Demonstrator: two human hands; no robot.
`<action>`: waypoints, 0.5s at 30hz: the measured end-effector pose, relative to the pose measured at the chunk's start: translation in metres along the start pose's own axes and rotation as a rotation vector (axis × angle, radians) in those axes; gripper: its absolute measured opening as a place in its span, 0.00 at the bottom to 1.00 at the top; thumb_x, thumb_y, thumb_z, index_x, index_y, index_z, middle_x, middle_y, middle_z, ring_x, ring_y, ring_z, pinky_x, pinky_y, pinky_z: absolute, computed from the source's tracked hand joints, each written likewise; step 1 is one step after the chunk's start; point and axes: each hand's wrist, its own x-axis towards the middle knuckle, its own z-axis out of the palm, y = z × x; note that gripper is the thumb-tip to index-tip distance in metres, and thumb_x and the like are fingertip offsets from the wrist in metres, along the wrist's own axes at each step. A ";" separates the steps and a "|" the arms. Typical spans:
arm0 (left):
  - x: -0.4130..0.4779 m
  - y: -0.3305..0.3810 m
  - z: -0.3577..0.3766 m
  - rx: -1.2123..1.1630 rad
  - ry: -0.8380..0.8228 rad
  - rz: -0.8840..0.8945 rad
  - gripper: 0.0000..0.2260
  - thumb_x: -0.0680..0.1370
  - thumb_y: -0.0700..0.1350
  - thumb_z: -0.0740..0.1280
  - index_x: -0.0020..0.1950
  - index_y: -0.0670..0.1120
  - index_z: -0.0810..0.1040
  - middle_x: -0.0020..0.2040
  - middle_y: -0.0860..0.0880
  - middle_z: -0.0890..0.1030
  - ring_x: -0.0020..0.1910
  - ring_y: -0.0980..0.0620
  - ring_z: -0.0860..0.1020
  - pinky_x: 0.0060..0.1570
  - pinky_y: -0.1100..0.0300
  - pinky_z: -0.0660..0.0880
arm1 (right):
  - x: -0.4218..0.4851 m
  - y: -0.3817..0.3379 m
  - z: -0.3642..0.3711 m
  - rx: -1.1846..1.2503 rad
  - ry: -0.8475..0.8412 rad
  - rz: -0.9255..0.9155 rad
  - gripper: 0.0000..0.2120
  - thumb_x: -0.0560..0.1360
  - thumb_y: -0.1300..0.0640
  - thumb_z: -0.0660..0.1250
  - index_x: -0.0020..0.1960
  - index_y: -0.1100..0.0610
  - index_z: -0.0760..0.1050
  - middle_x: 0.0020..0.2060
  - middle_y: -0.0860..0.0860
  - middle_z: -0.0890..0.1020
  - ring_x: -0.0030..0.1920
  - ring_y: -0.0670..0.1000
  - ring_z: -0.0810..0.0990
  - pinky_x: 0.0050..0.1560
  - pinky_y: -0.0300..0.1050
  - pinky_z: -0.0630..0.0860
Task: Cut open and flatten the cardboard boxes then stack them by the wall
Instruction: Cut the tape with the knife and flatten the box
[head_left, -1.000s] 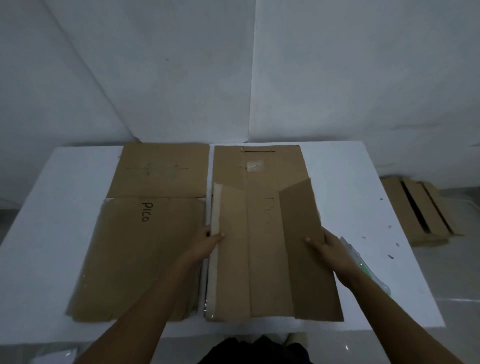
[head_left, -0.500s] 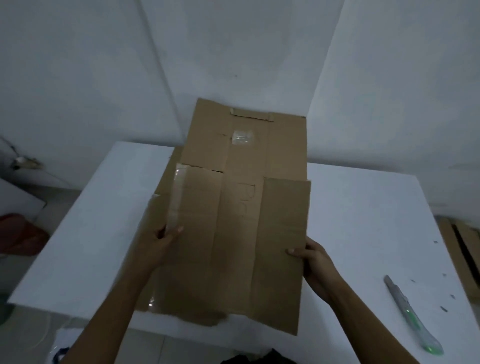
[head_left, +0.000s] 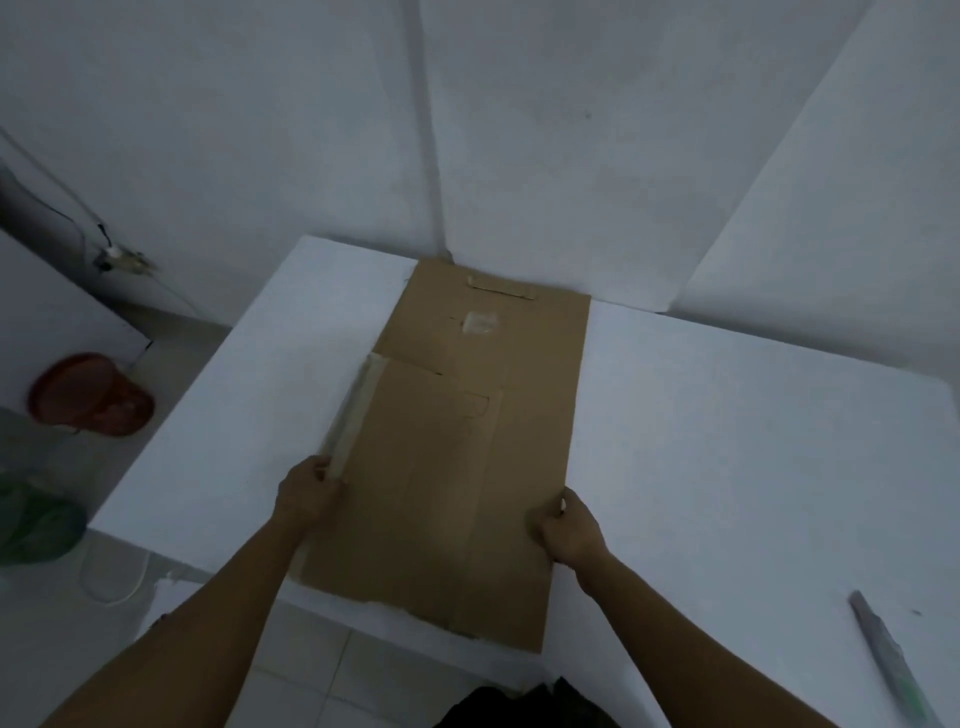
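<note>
Item: cardboard (head_left: 457, 467), one cut-open box, lying along the table (head_left: 727, 441), its far end at the wall (head_left: 519, 130) corner and its near end overhanging the table's near edge. Left hand (head_left: 306, 493): fingers curled round the left edge at the tape strip (head_left: 353, 415). Right hand (head_left: 569, 530): clenched on the right edge, towards the near end. Cutter (head_left: 891, 665): near right on the table, well apart from both hands. Basin (head_left: 88, 395): red, on the floor at left. Handling, in our judgement: we should keep both grips level, slide the sheet square against the wall, press the flaps down before letting go, and mind the overhang so nothing tips off. Change from half a second ago: the sheet was tilted up, its far end raised before the wall. Now it lies flat with the right flap down, and we hold the same two edges as then.
</note>
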 end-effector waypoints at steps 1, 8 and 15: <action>0.001 0.000 -0.001 -0.039 0.047 0.000 0.22 0.80 0.43 0.69 0.73 0.40 0.71 0.66 0.37 0.77 0.63 0.38 0.76 0.64 0.46 0.71 | -0.001 -0.002 0.002 -0.015 -0.002 -0.020 0.26 0.75 0.58 0.61 0.73 0.51 0.67 0.61 0.53 0.80 0.59 0.58 0.79 0.59 0.59 0.79; 0.017 0.005 0.000 -0.204 0.188 -0.075 0.18 0.78 0.40 0.65 0.69 0.45 0.77 0.63 0.40 0.79 0.59 0.39 0.78 0.59 0.46 0.76 | 0.011 -0.008 0.015 -0.170 0.009 -0.088 0.27 0.76 0.62 0.60 0.74 0.50 0.67 0.43 0.54 0.84 0.45 0.56 0.83 0.49 0.58 0.83; 0.031 -0.002 0.005 -0.126 0.101 -0.058 0.24 0.80 0.43 0.65 0.77 0.45 0.67 0.71 0.42 0.74 0.69 0.40 0.72 0.68 0.46 0.68 | 0.018 -0.011 0.012 -0.144 0.038 -0.054 0.20 0.79 0.64 0.58 0.70 0.52 0.72 0.46 0.55 0.82 0.46 0.59 0.83 0.46 0.58 0.84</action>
